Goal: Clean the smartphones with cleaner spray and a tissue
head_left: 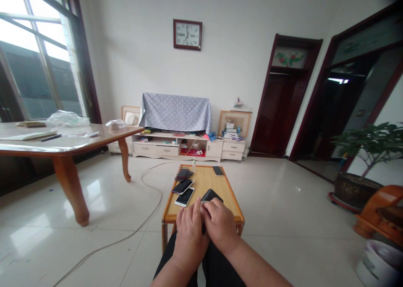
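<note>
Plant pot: dark and round (351, 193), at the right, with a leafy green plant (374, 142) growing in it.
Bucket: white (373, 264), low at the right edge; its contents cannot be made out.
TV cabinet: pale (154, 149), against the far wall; small items sit in its open shelves, a red surface lines the middle compartment, and the drawers are closed.
Plastic bag: clear and crumpled (67, 118), on the large table (103, 135); what it holds is unclear.
Small bottle: upright (194, 165), at the small table's (206, 176) far end.
Left hand: fingers bent (190, 226), over the table's near edge, meeting the other hand; how tightly it closes cannot be told.
Right hand: fingers curled inward (220, 224), fingertips by a whitish bit (203, 203) too small to identify; its grip cannot be told.
Black phone: on the small table (213, 194), just beyond the right hand.
White phone: flat (184, 196), beyond the left hand.
</note>
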Available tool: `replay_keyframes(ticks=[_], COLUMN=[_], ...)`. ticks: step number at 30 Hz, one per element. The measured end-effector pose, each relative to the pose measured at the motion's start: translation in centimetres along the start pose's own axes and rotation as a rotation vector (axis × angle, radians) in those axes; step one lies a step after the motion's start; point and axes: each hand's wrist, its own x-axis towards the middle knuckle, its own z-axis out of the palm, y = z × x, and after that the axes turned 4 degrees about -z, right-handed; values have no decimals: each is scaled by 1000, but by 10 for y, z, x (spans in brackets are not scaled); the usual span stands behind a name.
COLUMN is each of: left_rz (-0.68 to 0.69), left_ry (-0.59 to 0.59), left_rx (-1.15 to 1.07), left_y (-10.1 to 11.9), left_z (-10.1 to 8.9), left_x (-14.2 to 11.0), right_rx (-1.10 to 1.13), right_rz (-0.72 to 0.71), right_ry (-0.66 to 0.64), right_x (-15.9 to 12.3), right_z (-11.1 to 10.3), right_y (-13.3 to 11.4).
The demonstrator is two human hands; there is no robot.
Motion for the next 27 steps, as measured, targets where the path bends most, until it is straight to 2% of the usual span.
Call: replay_keyframes(ticks=[4, 9, 14, 19, 25, 27], left_rz=[-13, 3, 8, 27, 21, 15], left_ry=[-20, 6, -11, -28, -89, -115], left_rx=[27, 23, 34, -22, 25, 18], left_y=[1, 1, 2, 4, 6, 7], left_z=[0, 1, 1, -3, -8, -9], left_x=[1, -1, -3, -2, -4, -4], right_rx=[-13, 44, 15, 72, -6, 27], right_rz=[158, 20, 169, 26, 151, 101], right_ry=[126, -33, 87, -48, 24, -30], right_x=[11, 3, 8, 12, 21, 21], right_z=[-4, -2, -2, -1, -7, -6], right_y=[6, 3, 12, 8, 16, 13])
